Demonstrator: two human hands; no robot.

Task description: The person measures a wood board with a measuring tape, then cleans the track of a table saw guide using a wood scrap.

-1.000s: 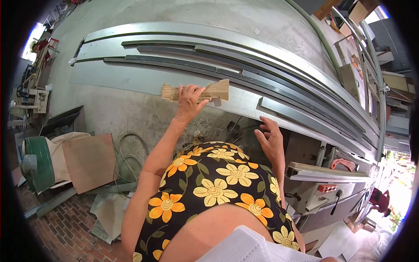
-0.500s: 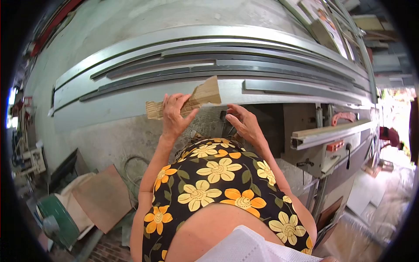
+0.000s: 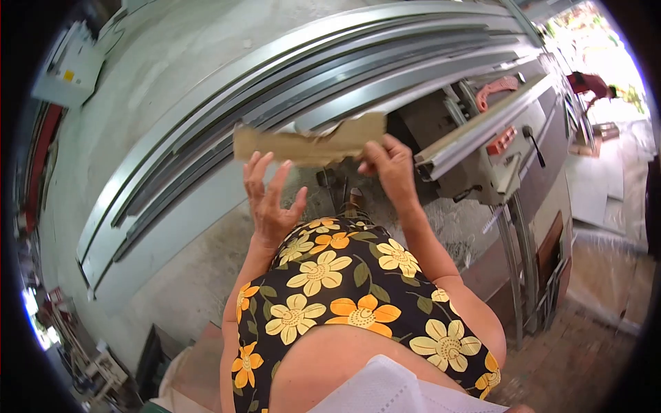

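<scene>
- Our right hand (image 3: 394, 171) pinches the right end of the torn cardboard strip (image 3: 303, 146), thumb and fingers nearly closed.
- Our left hand (image 3: 270, 210) spreads wide by the strip's left part – whether the fingertips touch, we cannot tell.
- The strip spans the space before us, in front of the metal lengths (image 3: 317, 81); we judge it light, bendable, easily torn, best held near both ends.
- Right of us, the long rail (image 3: 475, 131) juts close to our right hand.
</scene>
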